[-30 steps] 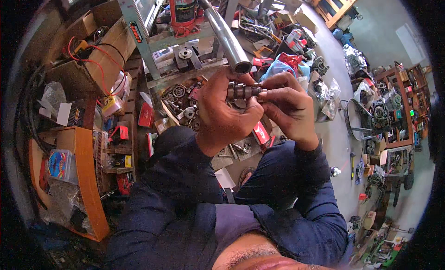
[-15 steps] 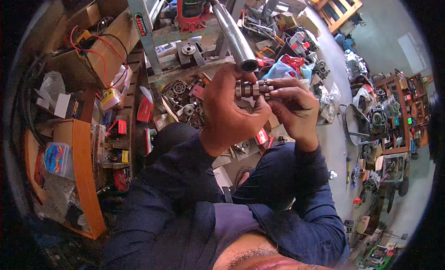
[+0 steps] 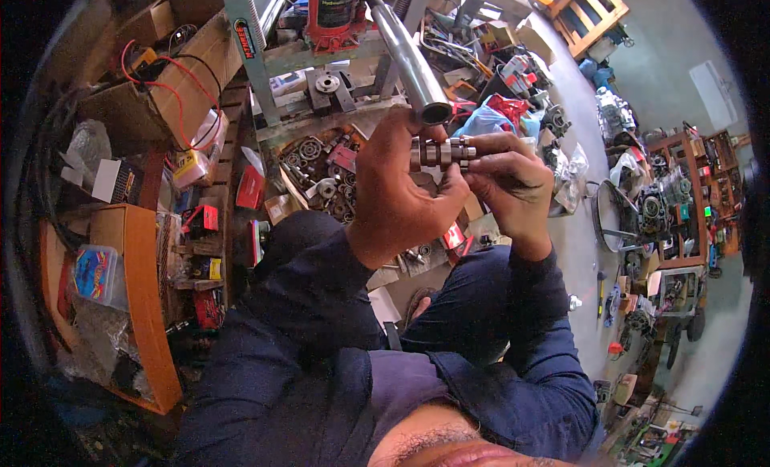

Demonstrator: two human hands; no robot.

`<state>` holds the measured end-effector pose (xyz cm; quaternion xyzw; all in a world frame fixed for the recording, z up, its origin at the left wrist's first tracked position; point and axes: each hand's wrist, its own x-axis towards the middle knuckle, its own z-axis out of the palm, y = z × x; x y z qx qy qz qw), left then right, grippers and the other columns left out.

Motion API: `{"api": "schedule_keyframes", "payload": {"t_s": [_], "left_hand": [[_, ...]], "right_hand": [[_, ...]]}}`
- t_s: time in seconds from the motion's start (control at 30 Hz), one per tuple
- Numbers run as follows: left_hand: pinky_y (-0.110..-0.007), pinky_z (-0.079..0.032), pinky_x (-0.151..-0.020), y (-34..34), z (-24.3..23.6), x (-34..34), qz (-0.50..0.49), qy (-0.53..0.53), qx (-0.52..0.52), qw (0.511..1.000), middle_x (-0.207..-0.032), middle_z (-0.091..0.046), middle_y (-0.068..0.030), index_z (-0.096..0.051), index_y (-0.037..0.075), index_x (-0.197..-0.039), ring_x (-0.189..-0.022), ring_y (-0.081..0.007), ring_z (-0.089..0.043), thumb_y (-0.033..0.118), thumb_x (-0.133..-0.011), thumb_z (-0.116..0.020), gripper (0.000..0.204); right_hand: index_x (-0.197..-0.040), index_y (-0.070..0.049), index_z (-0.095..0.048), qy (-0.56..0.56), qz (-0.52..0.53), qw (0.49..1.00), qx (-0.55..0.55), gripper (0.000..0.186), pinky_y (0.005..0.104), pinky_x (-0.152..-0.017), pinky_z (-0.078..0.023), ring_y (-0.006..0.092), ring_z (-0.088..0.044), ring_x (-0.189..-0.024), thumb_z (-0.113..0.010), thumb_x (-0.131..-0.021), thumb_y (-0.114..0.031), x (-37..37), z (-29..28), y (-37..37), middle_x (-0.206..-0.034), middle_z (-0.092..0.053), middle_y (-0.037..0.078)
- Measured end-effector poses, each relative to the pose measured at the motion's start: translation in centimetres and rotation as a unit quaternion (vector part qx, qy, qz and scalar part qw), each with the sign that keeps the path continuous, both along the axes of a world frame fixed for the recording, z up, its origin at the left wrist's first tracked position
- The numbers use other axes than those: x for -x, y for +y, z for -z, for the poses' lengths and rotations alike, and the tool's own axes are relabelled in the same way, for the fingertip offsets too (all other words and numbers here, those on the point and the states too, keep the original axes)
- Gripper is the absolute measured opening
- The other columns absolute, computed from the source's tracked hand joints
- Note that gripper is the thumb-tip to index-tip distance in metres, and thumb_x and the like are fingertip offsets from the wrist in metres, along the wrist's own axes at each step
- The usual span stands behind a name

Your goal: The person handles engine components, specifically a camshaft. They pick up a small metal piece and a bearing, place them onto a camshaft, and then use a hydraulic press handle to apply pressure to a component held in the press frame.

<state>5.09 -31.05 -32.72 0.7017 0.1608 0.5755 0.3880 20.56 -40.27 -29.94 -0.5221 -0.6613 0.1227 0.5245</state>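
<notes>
Two hands [image 3: 401, 190] [image 3: 517, 182], their fingers [image 3: 499, 160] in a grip around a shiny, stepped, cylindrical metal shaft [image 3: 437, 152]

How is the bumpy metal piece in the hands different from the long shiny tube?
The stepped metal shaft looks short, while the metal tube is much longer. The shaft has raised rings along it; the tube's side is smooth. The shaft lies sideways, held by the left hand and right hand, while the tube slants, its open end showing. Both are shiny and grey.
</notes>
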Motion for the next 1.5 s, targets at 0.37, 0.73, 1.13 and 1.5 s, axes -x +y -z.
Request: {"api": "schedule_keyframes", "payload": {"t_s": [0.37, 0.73, 1.13, 1.5], "left_hand": [[-0.030, -0.052, -0.072, -0.3, 0.8, -1.0, 0.057, -0.103, 0.060, 0.991, -0.089, -0.057, -0.0081, -0.051, 0.004, -0.104, -0.077, -0.0137, -0.060, 0.001, -0.067, -0.071, 0.042], [-0.033, -0.052, -0.070, -0.1, 1.5, -1.4, 0.026, -0.089, 0.015, 0.996, -0.087, -0.058, -0.0110, -0.049, 0.005, -0.100, -0.075, -0.0207, -0.063, 0.002, -0.065, -0.073, 0.042], [-0.032, -0.054, -0.068, -0.4, 0.7, -0.8, 0.046, -0.072, 0.067, 0.994, -0.086, -0.059, -0.0099, -0.050, 0.005, -0.100, -0.074, -0.0173, -0.064, 0.001, -0.066, -0.073, 0.041], [-0.030, -0.052, -0.076, 0.3, -0.6, 0.1, 0.041, 0.003, 0.031, 0.999, -0.095, -0.060, -0.0074, -0.054, 0.008, -0.102, -0.087, -0.0149, -0.061, -0.004, -0.066, -0.069, 0.041]], "right_hand": [[-0.100, -0.001, -0.070, 0.024, 0.024, 0.999, -0.025, 0.024, 0.0341, -0.085, -0.055, 0.0227, -0.069, -0.097, -0.079, -0.078, -0.003, 0.8, -0.1, -0.2, -0.108, -0.069, 0.014], [-0.111, 0.002, -0.069, 0.089, 0.014, 0.995, 0.050, 0.032, 0.0323, -0.084, -0.054, 0.0206, -0.066, -0.096, -0.078, -0.080, -0.002, 0.2, 0.1, -0.3, -0.104, -0.066, 0.012], [-0.106, 0.001, -0.071, 0.050, 0.023, 0.998, 0.038, 0.031, 0.0308, -0.083, -0.053, 0.0198, -0.066, -0.095, -0.080, -0.077, -0.004, 0.1, 0.0, -0.1, -0.105, -0.067, 0.012], [-0.110, 0.002, -0.068, 0.124, 0.021, 0.990, 0.069, 0.031, 0.0282, -0.084, -0.054, 0.0146, -0.066, -0.094, -0.078, -0.081, -0.004, 0.2, 0.2, -0.4, -0.105, -0.068, 0.009]]}}
